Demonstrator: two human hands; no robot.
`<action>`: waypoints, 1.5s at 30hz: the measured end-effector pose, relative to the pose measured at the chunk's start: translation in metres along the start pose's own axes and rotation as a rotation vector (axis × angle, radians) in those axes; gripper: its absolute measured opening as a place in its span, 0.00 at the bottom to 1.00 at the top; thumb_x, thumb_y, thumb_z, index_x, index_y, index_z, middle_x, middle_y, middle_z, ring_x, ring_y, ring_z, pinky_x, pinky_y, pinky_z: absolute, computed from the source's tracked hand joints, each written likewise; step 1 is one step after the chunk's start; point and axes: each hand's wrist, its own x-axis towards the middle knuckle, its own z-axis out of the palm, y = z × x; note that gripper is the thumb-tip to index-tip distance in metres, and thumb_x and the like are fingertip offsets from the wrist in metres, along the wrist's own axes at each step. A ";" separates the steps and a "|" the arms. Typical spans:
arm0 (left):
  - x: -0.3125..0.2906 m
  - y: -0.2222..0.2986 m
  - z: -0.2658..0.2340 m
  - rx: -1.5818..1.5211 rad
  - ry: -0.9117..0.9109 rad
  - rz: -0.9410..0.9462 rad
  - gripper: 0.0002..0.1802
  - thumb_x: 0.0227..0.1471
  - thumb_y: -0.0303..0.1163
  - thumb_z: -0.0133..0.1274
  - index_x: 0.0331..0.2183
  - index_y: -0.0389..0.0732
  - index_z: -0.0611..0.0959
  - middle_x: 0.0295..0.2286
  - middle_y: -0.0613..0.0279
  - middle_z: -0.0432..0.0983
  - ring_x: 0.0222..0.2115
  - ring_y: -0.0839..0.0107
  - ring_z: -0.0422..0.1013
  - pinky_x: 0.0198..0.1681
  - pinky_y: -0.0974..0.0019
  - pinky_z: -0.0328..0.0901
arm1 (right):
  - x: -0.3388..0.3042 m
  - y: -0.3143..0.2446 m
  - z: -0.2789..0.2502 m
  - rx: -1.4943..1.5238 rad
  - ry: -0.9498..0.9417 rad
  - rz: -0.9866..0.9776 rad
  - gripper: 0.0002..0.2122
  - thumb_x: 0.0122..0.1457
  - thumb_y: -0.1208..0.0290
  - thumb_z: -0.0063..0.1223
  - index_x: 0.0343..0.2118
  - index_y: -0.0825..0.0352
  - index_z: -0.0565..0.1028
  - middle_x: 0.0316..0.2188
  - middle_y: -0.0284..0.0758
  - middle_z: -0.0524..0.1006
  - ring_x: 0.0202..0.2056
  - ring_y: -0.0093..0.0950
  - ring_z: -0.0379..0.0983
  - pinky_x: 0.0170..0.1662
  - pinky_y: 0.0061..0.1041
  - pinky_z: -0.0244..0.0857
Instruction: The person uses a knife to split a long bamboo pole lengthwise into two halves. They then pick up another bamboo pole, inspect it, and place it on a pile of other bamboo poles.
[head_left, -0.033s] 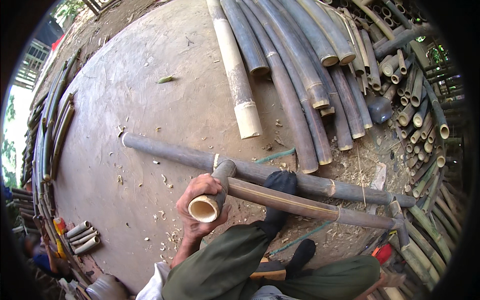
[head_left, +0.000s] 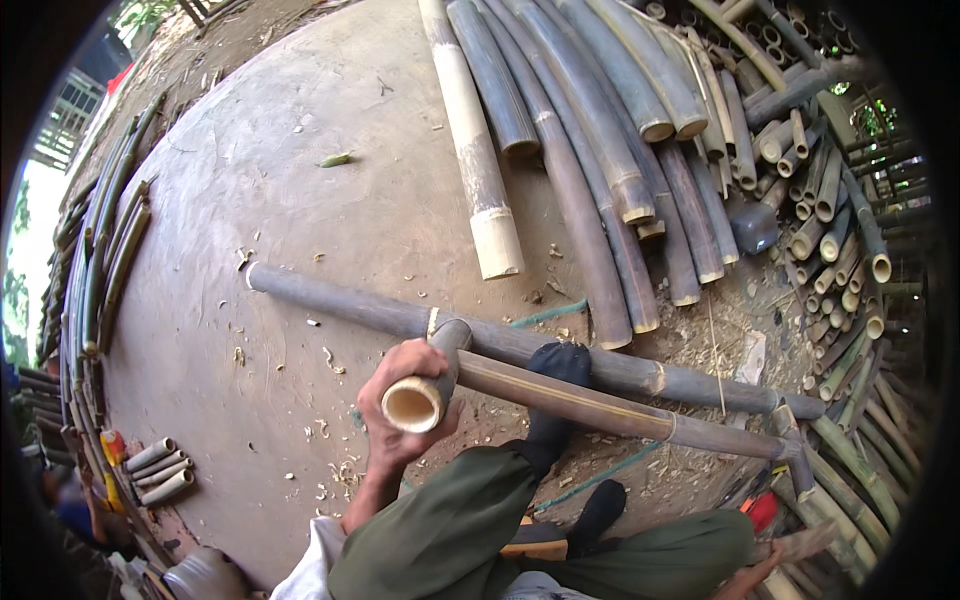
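My left hand (head_left: 403,395) is closed round a short bamboo crosspiece (head_left: 447,345), whose open hollow end points toward me. A brown bamboo pole (head_left: 610,408) joins that crosspiece and runs right to another short crosspiece (head_left: 795,448). Behind it, a long dark bamboo pole (head_left: 350,304) lies across the floor. My dark-socked foot (head_left: 558,370) is at that pole, partly behind the brown one. At the lower right, my right hand (head_left: 765,562), partly hidden by my knee, grips a short pale wooden piece (head_left: 805,543); its exact kind is unclear.
Thick bamboo poles (head_left: 590,120) lie at the far side, and a stack of cut bamboo (head_left: 830,250) fills the right. Thin poles (head_left: 100,240) line the left edge, near several short tubes (head_left: 160,470). A red object (head_left: 762,512) sits by my right knee. Shavings dot the floor.
My right hand and the wooden piece have come further into view at the lower right. The crosspiece in my left hand has tilted slightly; the poles lie nearly as before.
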 end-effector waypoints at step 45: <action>-0.008 0.132 0.039 0.219 -0.020 0.064 0.40 0.48 0.36 0.64 0.61 0.36 0.70 0.54 0.53 0.71 0.56 0.57 0.66 0.61 0.53 0.60 | -0.207 -0.071 0.041 -0.551 -0.493 -0.853 0.36 0.42 0.67 0.69 0.55 0.75 0.67 0.46 0.53 0.76 0.50 0.44 0.76 0.54 0.39 0.68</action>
